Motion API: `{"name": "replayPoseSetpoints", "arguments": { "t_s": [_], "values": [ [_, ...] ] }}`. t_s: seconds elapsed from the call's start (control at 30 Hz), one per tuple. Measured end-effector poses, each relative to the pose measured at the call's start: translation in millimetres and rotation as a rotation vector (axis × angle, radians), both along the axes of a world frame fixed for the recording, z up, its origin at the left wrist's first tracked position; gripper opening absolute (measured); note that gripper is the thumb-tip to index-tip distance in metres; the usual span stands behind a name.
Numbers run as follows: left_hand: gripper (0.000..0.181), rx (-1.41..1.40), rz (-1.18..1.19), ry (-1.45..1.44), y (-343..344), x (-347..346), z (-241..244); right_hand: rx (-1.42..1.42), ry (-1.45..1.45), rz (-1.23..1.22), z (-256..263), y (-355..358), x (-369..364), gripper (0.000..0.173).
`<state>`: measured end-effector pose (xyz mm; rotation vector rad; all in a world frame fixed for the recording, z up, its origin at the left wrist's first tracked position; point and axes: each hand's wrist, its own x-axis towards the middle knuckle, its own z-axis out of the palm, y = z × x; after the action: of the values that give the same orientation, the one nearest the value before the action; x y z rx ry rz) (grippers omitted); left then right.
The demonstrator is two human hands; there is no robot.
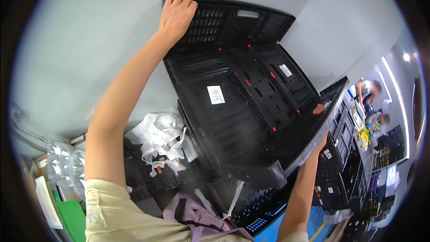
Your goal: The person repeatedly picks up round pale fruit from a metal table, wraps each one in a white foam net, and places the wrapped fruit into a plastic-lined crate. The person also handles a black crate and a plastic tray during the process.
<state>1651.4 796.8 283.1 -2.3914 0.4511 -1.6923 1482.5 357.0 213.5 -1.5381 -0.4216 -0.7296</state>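
A large black collapsible plastic crate (255, 107) leans before me, with its inner faces towards me. Its slotted upper side panel (231, 30) stands folded outward, and my left hand (178, 11) has its fingers hooked over that panel's left corner. On the lower right, a second side panel (312, 141) is tilted up from the base. My right hand (319, 109) grips this panel's outer edge; only the thumb side shows inside, and the panel covers the rest. Small red clips dot the crate's seams. Two white labels (215, 94) with writing are stuck to it.
Crumpled white paper (161, 137) lies left of the crate, near clear plastic packaging (65, 164) and a green plastic container (71, 220). Black crates (336, 171) are stacked at right. Beyond, two people are near a table with yellow items (363, 136). A pale wall (84, 40) rises behind.
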Motion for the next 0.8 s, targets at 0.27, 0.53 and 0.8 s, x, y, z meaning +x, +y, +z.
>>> {"name": "replayPoseSetpoints", "arguments": {
  "t_s": [0.27, 0.53, 0.8],
  "values": [
    [0.025, 0.253, -0.648, 0.626, -116.6, -8.7, -84.7, 0.099, -0.018, 0.086, -6.1, 1.4, 13.5, 0.053],
    [0.048, 0.345, -0.662, 1.052, -176.8, 17.6, -88.5, -0.068, 0.096, -0.111, 8.9, -3.2, 0.8, 0.048],
    [0.053, 0.014, -0.567, 1.18, -157.2, 0.6, 0.3, -0.157, 0.08, -0.104, 7.3, -2.1, 3.1, 0.052]
  ]
}}
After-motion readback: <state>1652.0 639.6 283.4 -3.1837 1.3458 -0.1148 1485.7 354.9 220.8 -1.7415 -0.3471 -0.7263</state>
